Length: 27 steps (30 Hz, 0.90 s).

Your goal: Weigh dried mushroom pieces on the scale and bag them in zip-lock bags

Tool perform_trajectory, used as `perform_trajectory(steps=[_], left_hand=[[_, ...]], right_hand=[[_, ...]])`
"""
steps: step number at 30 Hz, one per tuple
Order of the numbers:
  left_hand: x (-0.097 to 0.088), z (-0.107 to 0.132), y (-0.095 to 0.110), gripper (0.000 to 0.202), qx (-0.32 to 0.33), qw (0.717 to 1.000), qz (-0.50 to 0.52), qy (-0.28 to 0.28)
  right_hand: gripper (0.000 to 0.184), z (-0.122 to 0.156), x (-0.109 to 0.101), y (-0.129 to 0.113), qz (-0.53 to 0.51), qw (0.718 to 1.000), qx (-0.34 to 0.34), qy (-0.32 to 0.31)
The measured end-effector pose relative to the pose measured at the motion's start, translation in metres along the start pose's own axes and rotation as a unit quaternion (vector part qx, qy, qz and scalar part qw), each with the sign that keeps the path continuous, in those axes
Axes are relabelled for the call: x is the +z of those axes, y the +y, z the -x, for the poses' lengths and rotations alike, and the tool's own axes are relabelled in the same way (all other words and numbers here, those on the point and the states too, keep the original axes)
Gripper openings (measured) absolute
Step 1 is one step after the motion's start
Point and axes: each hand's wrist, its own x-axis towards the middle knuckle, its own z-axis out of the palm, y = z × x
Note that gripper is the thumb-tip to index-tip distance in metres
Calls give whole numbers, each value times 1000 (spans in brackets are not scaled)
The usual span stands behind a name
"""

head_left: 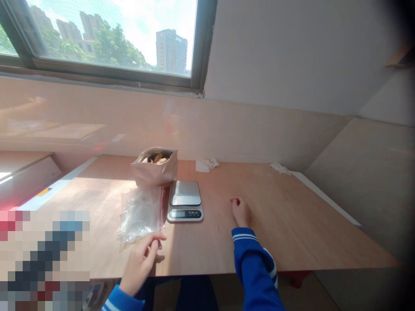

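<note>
My left hand (142, 259) pinches the near corner of a stack of clear zip bags (140, 214) with a red seal strip, lying on the wooden table (292, 233). My right hand (240, 211) rests on the table, fingers curled with nothing seen in them, right of a small digital kitchen scale (185, 201). Behind the bags stands an open pink-beige pouch (154, 169) with brownish pieces inside. Both sleeves are blue with white stripes.
Crumpled white paper scraps (207, 163) lie at the back of the table, another one (280, 168) at the back right. A tiled wall and a window rise behind. A blurred-out patch covers the lower left.
</note>
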Motion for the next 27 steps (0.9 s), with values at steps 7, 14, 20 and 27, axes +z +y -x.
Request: perform_trajectory(steps=[7,14,20,27], left_hand=[[-26,-65,78,39,191,922,-201,271],[-63,-170,100,38,263,883,-317,225],[-64,-207,105,43,213,874,-366,238],[-92,-236,131,45,21,894,-417,164]], right_hand=[[29,0,-1,-2,10,1000,-1,2],[33,1,-1,-8,33,999,9,6],[33,0,2,-10,71,997,19,9],[30,-2,5,-10,105,994,36,13]])
